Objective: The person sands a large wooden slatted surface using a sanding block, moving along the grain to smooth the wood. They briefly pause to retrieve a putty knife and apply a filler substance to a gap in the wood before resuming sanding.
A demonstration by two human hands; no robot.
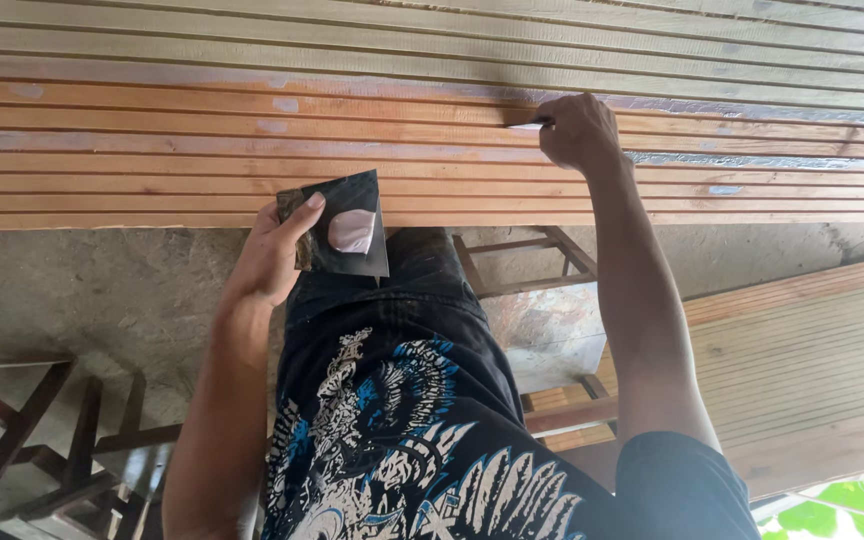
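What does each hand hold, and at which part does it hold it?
The left hand holds a dark flat plate by its left edge. The right hand pinches a thin blade at its rear end.

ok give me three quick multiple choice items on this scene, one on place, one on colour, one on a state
1. Where is the right hand?
A. on the grooved reddish-brown wooden boards
B. on the concrete floor
C. on the dark wooden stool

2. What colour is the blob of putty on the flat black square plate?
A. green
B. pale pink
C. blue

3. How is the left hand occupied?
A. hanging open and empty
B. pressed flat on the boards
C. gripping the black plate by its edge

Answers:
1 A, the right hand presses a small flat blade into a groove of the boards.
2 B, the blob is pale pink against the black plate.
3 C, the thumb lies over the plate's corner and the fingers close behind it.
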